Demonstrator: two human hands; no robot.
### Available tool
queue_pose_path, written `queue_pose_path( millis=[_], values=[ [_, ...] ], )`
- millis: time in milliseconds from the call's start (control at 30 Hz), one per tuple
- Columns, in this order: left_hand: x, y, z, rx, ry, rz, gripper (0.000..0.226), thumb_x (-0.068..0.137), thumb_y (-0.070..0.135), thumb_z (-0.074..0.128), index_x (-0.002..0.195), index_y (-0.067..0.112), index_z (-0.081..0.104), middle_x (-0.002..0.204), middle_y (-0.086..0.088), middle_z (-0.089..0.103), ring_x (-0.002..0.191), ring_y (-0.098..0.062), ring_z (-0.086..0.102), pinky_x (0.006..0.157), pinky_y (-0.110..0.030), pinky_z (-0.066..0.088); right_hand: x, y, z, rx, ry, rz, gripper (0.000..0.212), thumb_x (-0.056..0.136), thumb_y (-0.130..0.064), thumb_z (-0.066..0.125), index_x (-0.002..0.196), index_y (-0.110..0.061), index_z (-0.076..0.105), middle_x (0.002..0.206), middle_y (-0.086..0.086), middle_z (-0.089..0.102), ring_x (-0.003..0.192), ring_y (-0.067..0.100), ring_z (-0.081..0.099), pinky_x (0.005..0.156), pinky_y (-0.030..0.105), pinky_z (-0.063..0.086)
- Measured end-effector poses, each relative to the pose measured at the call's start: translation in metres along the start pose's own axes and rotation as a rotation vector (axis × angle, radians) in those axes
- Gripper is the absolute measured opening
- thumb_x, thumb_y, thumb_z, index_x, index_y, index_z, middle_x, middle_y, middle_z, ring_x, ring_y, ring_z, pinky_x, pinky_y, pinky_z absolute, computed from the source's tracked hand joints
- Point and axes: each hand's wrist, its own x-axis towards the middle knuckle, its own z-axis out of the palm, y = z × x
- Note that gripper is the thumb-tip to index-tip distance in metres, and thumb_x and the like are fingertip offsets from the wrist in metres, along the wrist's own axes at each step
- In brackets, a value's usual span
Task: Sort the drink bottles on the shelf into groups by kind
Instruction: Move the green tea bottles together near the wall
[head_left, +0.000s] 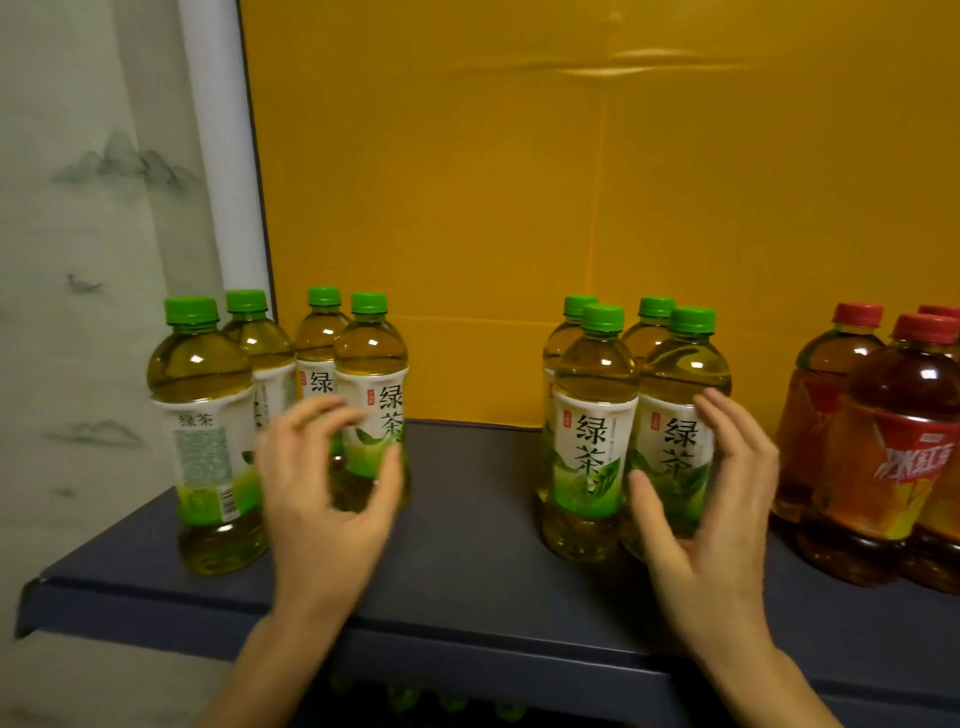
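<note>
Bottles of green tea (592, 447) stand in two clusters on the shelf (467, 519), lower centre. Left hand (322, 509) and right hand (722, 530) hover open, gripping nothing. Grip mid-body; slide clusters together upright.

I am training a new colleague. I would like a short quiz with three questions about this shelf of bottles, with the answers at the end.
1. Count: how many green-capped bottles stand on the shelf?
2. Choose one: the red-capped bottles stand at A) the left end, B) the middle, C) the right end of the shelf.
3. True or false: a bare strip of shelf separates the green-capped bottles into two clusters of four.

Key: 1. eight; 2. C; 3. true.
</note>
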Motion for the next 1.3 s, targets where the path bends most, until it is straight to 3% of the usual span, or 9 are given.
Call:
queue_pose_path(
  millis=[167,300,500,633,700,800,967,1200,1300],
  values=[
    [-0.001,-0.048,-0.045,0.046,0.228,-0.265,0.076,0.071,0.026,0.07,0.131,0.017,0.024,0.133,-0.013,0.033,0.126,-0.028,0.033,0.108,-0.02,0.026,-0.001,-0.043,0.055,0.261,-0.333,0.081,0.041,0.082,-0.035,0.053,0.12,-0.024,0.047,0.116,-0.012,0.048,0.111,-0.001,0.045,0.096,0.016,0.037],
    [-0.003,-0.079,-0.058,-0.046,0.081,-0.528,0.09,0.067,0.012,0.079,0.137,0.011,0.023,0.137,-0.015,0.036,0.123,-0.026,0.042,0.108,-0.04,0.036,0.005,-0.058,0.117,0.298,-0.593,0.203,0.061,0.082,-0.033,0.065,0.134,-0.018,0.035,0.128,-0.008,0.041,0.122,0.007,0.039,0.102,0.024,0.036],
    [0.0,-0.085,-0.058,-0.051,-0.086,-0.666,0.083,0.062,0.023,0.083,0.129,0.011,0.036,0.123,-0.006,0.053,0.103,-0.015,0.051,0.087,-0.029,0.042,0.013,-0.062,0.183,0.496,-0.747,0.484,0.086,0.068,-0.027,0.08,0.135,-0.016,0.028,0.135,0.0,0.048,0.123,0.014,0.046,0.098,0.026,0.04],
    [0.004,-0.084,-0.048,0.099,-0.065,-0.635,0.086,0.054,0.038,0.086,0.121,0.009,0.04,0.12,-0.011,0.049,0.111,-0.026,0.05,0.088,-0.04,0.044,0.007,-0.06,0.193,0.489,-0.69,0.498,0.068,0.072,-0.025,0.077,0.126,-0.017,0.036,0.127,0.001,0.055,0.118,0.017,0.052,0.096,0.031,0.044],
    [0.006,-0.084,-0.045,0.135,-0.022,-0.614,0.079,0.055,0.037,0.085,0.115,0.007,0.043,0.114,-0.012,0.049,0.107,-0.028,0.05,0.082,-0.039,0.043,0.004,-0.059,0.192,0.437,-0.639,0.478,0.063,0.072,-0.03,0.076,0.121,-0.018,0.038,0.124,0.002,0.056,0.115,0.018,0.053,0.096,0.04,0.046],
    [0.006,-0.084,-0.044,0.14,0.005,-0.586,0.067,0.057,0.035,0.085,0.106,0.008,0.047,0.105,-0.01,0.056,0.098,-0.027,0.055,0.074,-0.034,0.042,0.002,-0.057,0.184,0.337,-0.564,0.457,0.06,0.075,-0.035,0.072,0.118,-0.015,0.036,0.123,0.003,0.054,0.113,0.02,0.053,0.092,0.038,0.046],
    [0.003,-0.073,-0.043,0.042,0.007,-0.53,0.066,0.058,0.025,0.086,0.11,0.011,0.047,0.099,0.005,0.055,0.091,-0.015,0.052,0.076,-0.03,0.043,0.007,-0.046,0.168,0.182,-0.416,0.525,0.061,0.079,-0.037,0.067,0.121,-0.01,0.03,0.125,0.009,0.049,0.115,0.025,0.049,0.088,0.036,0.044],
    [-0.003,-0.056,-0.024,-0.166,-0.17,-0.452,0.06,0.059,0.021,0.085,0.108,0.018,0.051,0.102,0.005,0.06,0.095,-0.01,0.057,0.081,-0.026,0.049,0.011,-0.032,0.158,-0.01,-0.283,0.629,0.07,0.082,-0.031,0.066,0.131,-0.003,0.026,0.128,0.018,0.045,0.118,0.034,0.046,0.094,0.044,0.043],
    [0.002,-0.048,-0.01,-0.283,-0.25,-0.454,0.054,0.06,0.016,0.084,0.103,0.026,0.053,0.097,0.015,0.061,0.088,0.003,0.059,0.072,-0.008,0.047,0.011,-0.031,0.157,-0.027,-0.268,0.669,0.071,0.083,-0.029,0.065,0.134,-0.003,0.025,0.13,0.02,0.045,0.121,0.035,0.045,0.096,0.044,0.041]
  ],
)
